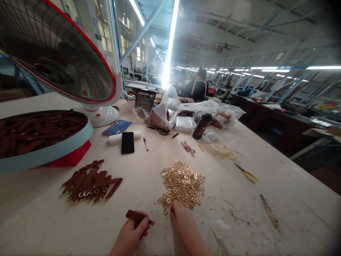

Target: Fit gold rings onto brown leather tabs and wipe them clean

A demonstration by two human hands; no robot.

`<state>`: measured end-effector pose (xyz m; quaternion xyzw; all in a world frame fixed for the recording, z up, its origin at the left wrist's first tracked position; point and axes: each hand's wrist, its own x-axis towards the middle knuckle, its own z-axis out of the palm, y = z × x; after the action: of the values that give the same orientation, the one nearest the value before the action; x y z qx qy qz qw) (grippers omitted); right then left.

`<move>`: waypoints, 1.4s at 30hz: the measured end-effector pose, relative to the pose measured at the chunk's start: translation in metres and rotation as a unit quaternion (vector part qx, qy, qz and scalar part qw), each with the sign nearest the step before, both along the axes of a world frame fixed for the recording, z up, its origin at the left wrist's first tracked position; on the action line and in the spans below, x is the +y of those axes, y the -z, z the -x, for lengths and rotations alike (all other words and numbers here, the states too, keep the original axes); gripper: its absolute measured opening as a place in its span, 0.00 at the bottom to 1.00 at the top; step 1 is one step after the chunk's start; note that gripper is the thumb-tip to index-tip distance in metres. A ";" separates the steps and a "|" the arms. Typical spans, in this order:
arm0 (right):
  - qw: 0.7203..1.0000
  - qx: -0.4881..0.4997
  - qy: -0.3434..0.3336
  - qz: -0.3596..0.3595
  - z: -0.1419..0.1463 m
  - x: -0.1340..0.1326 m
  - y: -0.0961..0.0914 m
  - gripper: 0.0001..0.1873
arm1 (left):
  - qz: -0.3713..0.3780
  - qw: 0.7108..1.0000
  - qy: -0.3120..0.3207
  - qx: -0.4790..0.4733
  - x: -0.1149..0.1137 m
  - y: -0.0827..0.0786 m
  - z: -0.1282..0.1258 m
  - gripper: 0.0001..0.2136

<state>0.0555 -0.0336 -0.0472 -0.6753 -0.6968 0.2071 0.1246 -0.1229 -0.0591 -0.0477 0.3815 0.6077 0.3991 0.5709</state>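
The left hand [131, 234] is closed on a short brown strip [138, 216], pinched between thumb and fingers at the near edge of the table [279, 185], a little left of centre. Part of the strip is covered by the thumb, and the wrist is cut off by the bottom of the view. Just to its right, the right hand [184, 227] lies with its fingertips at the near edge of the heap of gold rings [182, 183]. The fingertips merge with the rings, so I cannot tell whether they grip one or only touch the heap.

Left of the heap lies a pile of brown strips with rings fitted [90, 182]. Farther left, a round tray with a pale blue rim [53, 151] holds more strips and is cut off at the left edge. A red box [69, 159] is mostly hidden beneath it. Over the tray leans a fan [53, 49], its top out of view.

Farther off lie a black phone [128, 142], a blue booklet [117, 127] and a black carton [145, 100]; the print on both is too small to read. Clear plastic bags [170, 108] hide their contents, beside a dark bottle [201, 126]. To the right lie yellow-handled pliers [246, 174] and a thin, blurred tool [269, 212].
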 end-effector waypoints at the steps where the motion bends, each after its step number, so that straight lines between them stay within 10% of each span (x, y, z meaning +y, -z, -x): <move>1: 1.000 0.004 0.000 0.000 -0.002 0.001 0.000 0.11 | -0.006 1.000 0.003 0.004 -0.002 -0.002 0.000 0.15; 8: 0.995 0.095 -0.012 -0.018 -0.006 -0.020 -0.010 0.06 | -0.102 0.983 0.122 0.093 -0.011 -0.022 0.006 0.09; 21: 0.954 0.290 -0.008 -0.076 0.009 -0.053 -0.035 0.06 | -0.253 0.945 0.134 0.155 -0.028 -0.044 -0.013 0.06; 26: 0.926 0.378 0.011 0.005 0.014 -0.054 -0.028 0.09 | -0.414 0.874 0.138 0.212 -0.030 -0.042 -0.011 0.05; 31: 0.819 0.556 0.071 0.119 0.019 -0.052 -0.020 0.14 | -0.523 0.781 0.171 0.294 -0.030 -0.042 -0.006 0.08; 36: 0.778 0.606 0.084 0.140 0.022 -0.056 -0.015 0.17 | -0.354 0.906 0.167 0.163 -0.031 -0.036 -0.009 0.05; 42: 0.855 0.504 0.071 0.098 0.025 -0.061 -0.013 0.17 | -0.220 0.968 0.097 0.068 -0.031 -0.034 -0.013 0.05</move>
<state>0.0301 -0.0948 -0.0339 -0.5347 -0.4650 0.5772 0.4059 -0.1102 -0.0900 -0.0141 0.5813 0.5021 0.4386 0.4666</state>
